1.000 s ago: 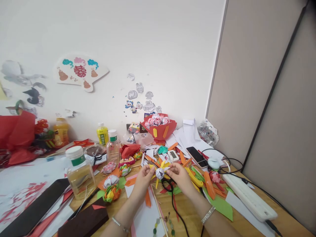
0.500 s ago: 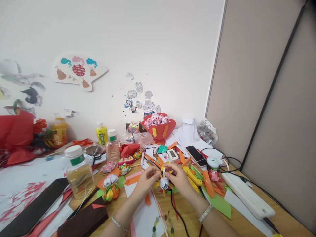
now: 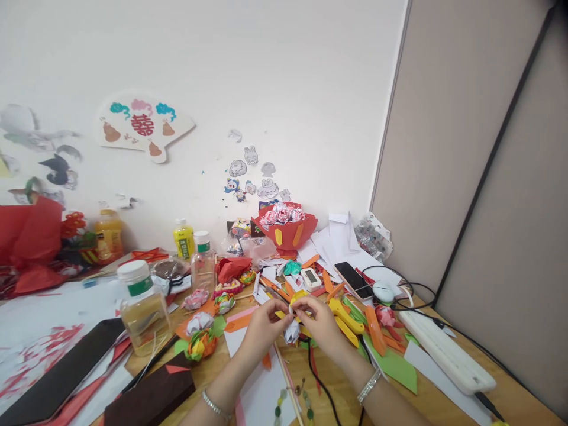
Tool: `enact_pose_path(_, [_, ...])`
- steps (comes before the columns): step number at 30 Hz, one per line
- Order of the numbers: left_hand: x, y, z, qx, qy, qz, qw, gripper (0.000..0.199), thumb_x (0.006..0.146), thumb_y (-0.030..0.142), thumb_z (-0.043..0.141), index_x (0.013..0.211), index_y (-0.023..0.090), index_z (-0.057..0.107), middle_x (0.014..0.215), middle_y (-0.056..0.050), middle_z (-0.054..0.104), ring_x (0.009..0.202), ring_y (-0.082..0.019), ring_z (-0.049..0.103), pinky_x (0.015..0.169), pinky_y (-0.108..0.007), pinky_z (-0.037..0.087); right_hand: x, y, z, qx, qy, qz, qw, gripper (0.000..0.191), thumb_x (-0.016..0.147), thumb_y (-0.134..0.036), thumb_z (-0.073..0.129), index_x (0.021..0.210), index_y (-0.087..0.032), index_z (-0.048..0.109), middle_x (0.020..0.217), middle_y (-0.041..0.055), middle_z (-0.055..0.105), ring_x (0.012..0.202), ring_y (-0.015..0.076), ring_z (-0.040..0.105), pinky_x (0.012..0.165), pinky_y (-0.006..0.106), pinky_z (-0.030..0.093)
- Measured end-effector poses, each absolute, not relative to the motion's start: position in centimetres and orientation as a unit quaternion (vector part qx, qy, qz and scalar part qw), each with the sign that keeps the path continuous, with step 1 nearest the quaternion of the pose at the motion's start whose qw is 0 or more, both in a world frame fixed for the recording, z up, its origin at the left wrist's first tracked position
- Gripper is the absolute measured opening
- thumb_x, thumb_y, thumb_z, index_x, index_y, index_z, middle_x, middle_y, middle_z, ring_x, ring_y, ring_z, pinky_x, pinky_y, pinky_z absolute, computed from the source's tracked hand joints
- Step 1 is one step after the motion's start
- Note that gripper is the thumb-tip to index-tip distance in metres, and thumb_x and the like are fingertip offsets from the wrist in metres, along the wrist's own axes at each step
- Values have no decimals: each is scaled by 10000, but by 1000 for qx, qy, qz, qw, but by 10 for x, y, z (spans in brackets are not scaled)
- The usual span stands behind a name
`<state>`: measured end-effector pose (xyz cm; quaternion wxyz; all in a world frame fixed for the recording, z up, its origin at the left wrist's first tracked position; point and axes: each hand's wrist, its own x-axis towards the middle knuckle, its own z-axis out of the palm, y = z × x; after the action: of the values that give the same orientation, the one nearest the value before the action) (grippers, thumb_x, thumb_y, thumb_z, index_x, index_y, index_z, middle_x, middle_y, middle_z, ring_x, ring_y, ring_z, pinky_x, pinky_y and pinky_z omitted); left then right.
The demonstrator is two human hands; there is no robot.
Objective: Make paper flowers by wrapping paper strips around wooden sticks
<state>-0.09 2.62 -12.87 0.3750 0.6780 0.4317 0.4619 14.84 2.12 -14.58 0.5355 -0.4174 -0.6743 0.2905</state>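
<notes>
A small white folded-paper flower [image 3: 291, 333] hangs between my two hands above the wooden table. My left hand [image 3: 267, 324] is closed in a pinch at its upper end, thumb and forefinger together. My right hand [image 3: 316, 319] pinches the same upper part from the other side, its fingertips almost meeting the left ones. Yellow paper [image 3: 298, 295] shows just behind the fingertips. To the right of my right hand lies a yellow-handled tool [image 3: 346, 316]. Under my left forearm is a sheet of white paper [image 3: 261, 393] with a thin stick [image 3: 286, 378] across it.
Crumpled paper flowers [image 3: 200, 345] and a clear jar [image 3: 144, 322] stand to the left. A red paper bouquet [image 3: 290, 235] is at the back, with a white timer [image 3: 310, 278] and a phone [image 3: 354, 280] before it. A power strip [image 3: 448, 349] and black cables lie right.
The paper flower has shifted slightly left and tilted. My fingertips have drawn closer together at its top, and more yellow paper shows behind them.
</notes>
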Motion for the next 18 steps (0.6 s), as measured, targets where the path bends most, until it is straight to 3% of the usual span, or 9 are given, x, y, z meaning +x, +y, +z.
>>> enact_pose_path(18, [2, 22, -126, 670, 431, 487, 360, 96, 608, 244, 609, 663, 185, 558, 651, 21, 590, 564, -121, 542, 527, -222, 439, 148, 28, -160, -413, -679, 301, 527, 267, 645, -49, 438, 833, -187, 569, 826, 15, 595, 800, 164, 576, 731, 289, 461])
